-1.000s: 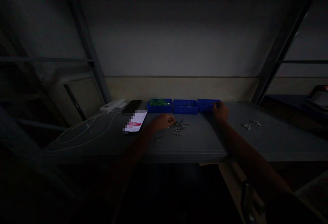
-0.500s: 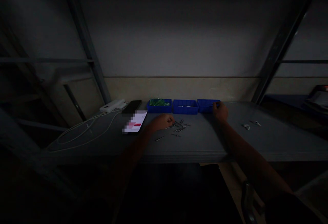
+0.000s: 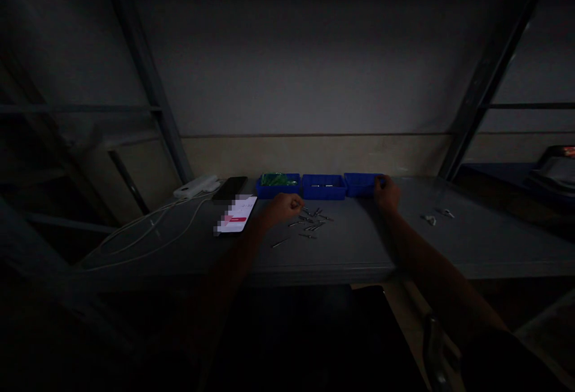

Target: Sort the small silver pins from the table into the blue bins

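Note:
My left hand (image 3: 286, 208) is closed in a pinch just above the left side of a loose pile of slim metal pieces (image 3: 313, 221); what its fingers hold, if anything, is too small to make out. At the right end of the right blue bin (image 3: 360, 186), my right hand (image 3: 388, 194) has its fingers pressed together near the rim. Whether they grip the rim or a small piece is hidden. The middle blue bin (image 3: 323, 193) contains a few slim metal pieces. Green plastic packaging (image 3: 277, 179) fills the left blue bin (image 3: 278, 191).
A lit phone (image 3: 240, 215) lies left of my left hand, with a dark flat device (image 3: 230, 188) behind it. White cables (image 3: 135, 247) run from a white power strip (image 3: 196, 187). Small light-coloured pieces (image 3: 430, 219) lie at right on the grey tabletop (image 3: 350, 251).
My left hand has risen slightly and drawn a little back from the metal pieces. My right hand stays at the right bin, barely shifted. The view has moved slightly.

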Demonstrator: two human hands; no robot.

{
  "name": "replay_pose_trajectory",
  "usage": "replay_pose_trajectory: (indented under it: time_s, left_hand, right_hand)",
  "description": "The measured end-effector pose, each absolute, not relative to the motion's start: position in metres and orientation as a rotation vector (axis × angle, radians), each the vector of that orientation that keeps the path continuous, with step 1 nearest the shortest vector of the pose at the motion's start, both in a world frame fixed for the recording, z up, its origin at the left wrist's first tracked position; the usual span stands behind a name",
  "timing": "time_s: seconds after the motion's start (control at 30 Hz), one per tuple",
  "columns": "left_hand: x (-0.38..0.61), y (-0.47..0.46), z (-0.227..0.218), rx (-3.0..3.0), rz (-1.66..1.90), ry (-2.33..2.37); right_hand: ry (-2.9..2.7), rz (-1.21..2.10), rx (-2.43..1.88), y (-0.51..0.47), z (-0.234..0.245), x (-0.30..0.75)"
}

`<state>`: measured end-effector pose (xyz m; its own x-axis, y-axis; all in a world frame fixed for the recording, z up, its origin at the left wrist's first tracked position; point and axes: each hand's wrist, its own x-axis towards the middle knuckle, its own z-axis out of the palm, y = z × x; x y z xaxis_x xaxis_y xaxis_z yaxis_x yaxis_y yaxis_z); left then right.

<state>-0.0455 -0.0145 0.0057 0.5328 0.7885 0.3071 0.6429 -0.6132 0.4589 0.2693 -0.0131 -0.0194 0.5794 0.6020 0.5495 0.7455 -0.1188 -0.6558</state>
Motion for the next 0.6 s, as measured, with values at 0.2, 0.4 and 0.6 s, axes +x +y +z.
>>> replay_pose_trajectory:
  time_s: [0.2,0.4,0.6]
  left_hand:
    - [-0.045,-0.016,0.007,2.491,0.751,1.179]
    - [-0.044,-0.018,0.01,2.463,0.861,1.145]
    - [-0.04,-0.02,0.011,2.481,0.986,1.116]
  right_hand:
    - [-1.154,-0.186,-1.851,-0.014,-0.017,0.268]
    - [-1.711,-0.132,-1.617,-0.037,-0.007,0.202]
    - [-2.205,-0.165,-1.237,-0.056,-0.008,0.152]
